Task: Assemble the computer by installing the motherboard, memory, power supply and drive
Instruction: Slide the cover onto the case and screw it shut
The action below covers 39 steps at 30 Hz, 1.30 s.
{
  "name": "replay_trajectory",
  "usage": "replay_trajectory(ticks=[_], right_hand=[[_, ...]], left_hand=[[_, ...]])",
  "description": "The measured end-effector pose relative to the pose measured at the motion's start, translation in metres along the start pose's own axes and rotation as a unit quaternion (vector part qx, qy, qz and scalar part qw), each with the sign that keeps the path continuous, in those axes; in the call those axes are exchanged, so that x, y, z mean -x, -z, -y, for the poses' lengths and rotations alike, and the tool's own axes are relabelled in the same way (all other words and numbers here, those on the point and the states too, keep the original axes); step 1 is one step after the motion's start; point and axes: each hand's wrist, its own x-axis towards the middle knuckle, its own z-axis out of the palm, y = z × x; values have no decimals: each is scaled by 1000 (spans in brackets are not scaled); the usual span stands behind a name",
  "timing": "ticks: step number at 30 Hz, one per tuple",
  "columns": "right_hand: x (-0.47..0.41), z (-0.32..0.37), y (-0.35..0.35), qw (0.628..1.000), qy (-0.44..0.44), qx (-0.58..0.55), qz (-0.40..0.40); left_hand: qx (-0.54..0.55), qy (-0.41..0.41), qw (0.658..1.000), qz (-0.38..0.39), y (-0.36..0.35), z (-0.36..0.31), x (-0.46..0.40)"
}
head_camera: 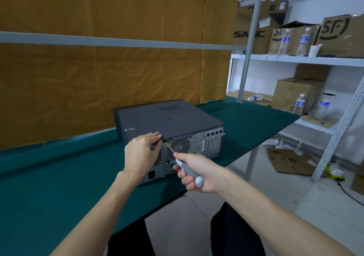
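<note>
left hand (pixel 140 153) pinching the case (pixel 167 122) lid edge, right hand (pixel 199 172) gripping screwdriver (pixel 185 166), tip at the top rear screw (pixel 167 140)

One computer case (pixel 169 122), one screwdriver (pixel 185 165), two hands, five water bottles and several cardboard boxes.
</note>
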Motion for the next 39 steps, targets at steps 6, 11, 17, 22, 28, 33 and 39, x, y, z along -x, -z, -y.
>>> replay_trajectory(ticks=[6,11,17,22,28,33,39], right_hand=[[-5,0,-16,999,27,15,-39],[3,1,-7,999,35,19,-14],[-5,6,43,983,133,116,-40],[-67,53,79,948,247,123,-158],[-144,107,101,912,295,209,-195],[-168,113,108,913,293,236,-159],[-162,104,122,915,340,204,-80]], left_hand=[[5,21,1000,7,-2,1,-2],[3,41,999,17,5,-7,-3],[39,134,982,130,-3,-4,-51],[92,193,948,236,-44,2,-109],[96,209,954,195,-86,18,-142],[73,179,961,196,-93,20,-143],[367,325,866,95,-90,9,-149]])
